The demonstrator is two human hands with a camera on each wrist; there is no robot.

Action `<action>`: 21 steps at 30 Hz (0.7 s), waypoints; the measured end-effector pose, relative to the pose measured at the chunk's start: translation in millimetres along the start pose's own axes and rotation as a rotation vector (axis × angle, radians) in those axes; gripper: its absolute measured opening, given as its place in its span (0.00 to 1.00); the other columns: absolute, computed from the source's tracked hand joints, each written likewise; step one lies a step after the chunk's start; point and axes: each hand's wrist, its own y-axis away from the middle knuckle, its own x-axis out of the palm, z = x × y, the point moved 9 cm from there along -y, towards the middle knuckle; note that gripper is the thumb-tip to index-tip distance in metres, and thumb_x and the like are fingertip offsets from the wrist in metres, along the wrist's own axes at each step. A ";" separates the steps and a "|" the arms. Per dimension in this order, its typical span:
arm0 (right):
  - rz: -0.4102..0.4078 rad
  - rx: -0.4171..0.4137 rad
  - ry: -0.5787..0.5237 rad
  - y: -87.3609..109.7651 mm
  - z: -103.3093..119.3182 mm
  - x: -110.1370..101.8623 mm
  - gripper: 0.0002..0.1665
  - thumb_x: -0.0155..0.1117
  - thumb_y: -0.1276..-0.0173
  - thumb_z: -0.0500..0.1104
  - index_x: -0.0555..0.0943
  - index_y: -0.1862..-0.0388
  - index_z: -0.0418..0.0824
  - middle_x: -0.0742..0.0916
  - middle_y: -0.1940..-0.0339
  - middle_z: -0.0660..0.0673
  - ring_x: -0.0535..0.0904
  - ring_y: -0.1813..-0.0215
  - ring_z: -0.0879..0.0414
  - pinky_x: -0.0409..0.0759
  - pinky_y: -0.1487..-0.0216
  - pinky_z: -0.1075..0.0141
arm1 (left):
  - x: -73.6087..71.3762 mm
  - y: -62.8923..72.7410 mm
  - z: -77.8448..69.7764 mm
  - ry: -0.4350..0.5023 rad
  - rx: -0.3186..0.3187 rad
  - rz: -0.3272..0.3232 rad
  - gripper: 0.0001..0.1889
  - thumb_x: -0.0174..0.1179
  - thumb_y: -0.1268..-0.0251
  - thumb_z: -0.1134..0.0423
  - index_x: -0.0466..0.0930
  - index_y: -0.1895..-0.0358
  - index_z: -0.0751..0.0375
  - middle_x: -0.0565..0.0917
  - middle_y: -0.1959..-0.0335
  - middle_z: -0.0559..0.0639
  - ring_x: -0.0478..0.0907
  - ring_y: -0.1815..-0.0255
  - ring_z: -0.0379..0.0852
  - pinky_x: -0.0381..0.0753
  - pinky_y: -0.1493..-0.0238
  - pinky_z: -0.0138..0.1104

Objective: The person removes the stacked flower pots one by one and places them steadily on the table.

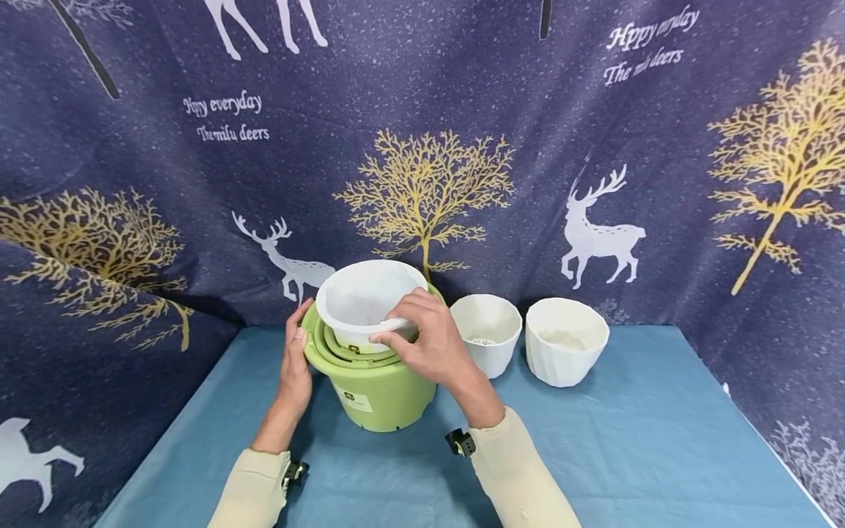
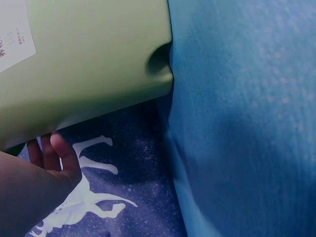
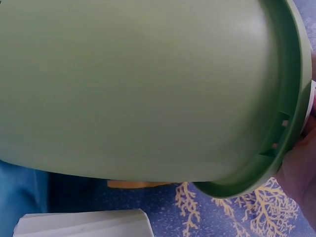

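Note:
A round white flower pot (image 1: 359, 293) sits tilted inside nested green flower pots, with a green band and small label on its lower side. My right hand (image 1: 432, 334) pinches its near right rim, thumb outside and fingers over the edge. The large outer green flower pot (image 1: 389, 400) stands on the table, a white label on its front. My left hand (image 1: 295, 359) rests against the left side of its rim with fairly straight fingers. In the left wrist view, those fingers (image 2: 64, 153) touch the green wall. The right wrist view shows the outer pot's rim (image 3: 291, 123) close up.
Two white faceted pots, a left one (image 1: 491, 356) and a right one (image 1: 566, 359), stand side by side to the right of the stack. A blue cloth (image 1: 627, 440) covers the table. Behind it hangs a dark blue curtain (image 1: 449, 95) with deer and trees.

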 end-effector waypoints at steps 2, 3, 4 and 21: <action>0.000 0.004 -0.007 -0.2 -0.5 -0.3 0.12 0.84 0.38 0.47 0.86 0.71 0.46 0.86 0.71 0.53 0.79 0.60 0.58 0.79 0.53 0.62 | -0.1 -0.2 0.2 -0.002 0.002 0.001 0.30 0.32 0.13 0.59 0.54 0.17 0.70 0.64 0.20 0.50 0.64 0.23 0.39 0.62 0.26 0.26; 0.000 0.005 -0.011 -0.2 -0.6 -0.4 0.12 0.84 0.38 0.47 0.86 0.71 0.46 0.86 0.70 0.53 0.79 0.60 0.58 0.79 0.53 0.62 | -0.3 -0.2 0.5 -0.004 0.002 0.002 0.30 0.32 0.13 0.59 0.54 0.17 0.70 0.64 0.20 0.50 0.64 0.23 0.39 0.62 0.26 0.26; 0.000 0.006 -0.014 -0.2 -0.6 -0.6 0.12 0.84 0.38 0.47 0.86 0.71 0.46 0.86 0.70 0.53 0.79 0.60 0.58 0.79 0.53 0.62 | -0.6 -0.3 0.8 -0.006 0.002 0.002 0.30 0.32 0.13 0.59 0.54 0.17 0.70 0.64 0.20 0.49 0.64 0.23 0.39 0.61 0.26 0.26; -0.032 -0.047 0.030 -2.1 3.7 -4.9 0.13 0.84 0.39 0.48 0.86 0.69 0.45 0.85 0.69 0.53 0.77 0.61 0.57 0.77 0.56 0.63 | -1.1 0.1 1.7 -0.008 -0.014 0.003 0.30 0.31 0.13 0.58 0.54 0.16 0.67 0.64 0.20 0.50 0.64 0.22 0.39 0.61 0.25 0.26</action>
